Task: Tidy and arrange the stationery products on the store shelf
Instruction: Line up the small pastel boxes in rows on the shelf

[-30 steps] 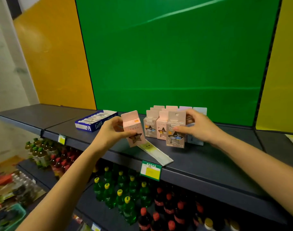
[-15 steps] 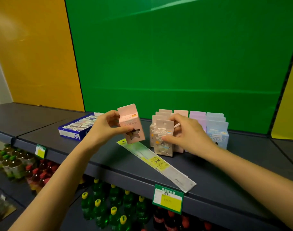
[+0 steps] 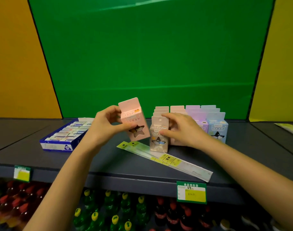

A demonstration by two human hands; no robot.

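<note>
Since half a second ago, my left hand point(image 3: 102, 129) has moved the pink box point(image 3: 134, 119), tilted, close beside the beige box point(image 3: 159, 139); fingers curl behind it, thumb by its star window. My right hand point(image 3: 180, 129) pinches the beige box, standing on the shelf point(image 3: 109, 164). Box print is blurred, unreadable. My right hand partly hides the row behind. A flat packet point(image 3: 167, 160) lies in front, a blue tray point(image 3: 59, 145) at left.

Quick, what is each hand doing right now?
Left hand: grips the tilted pink box.
Right hand: fingers and thumb pinch the beige box fronting its row.
</note>
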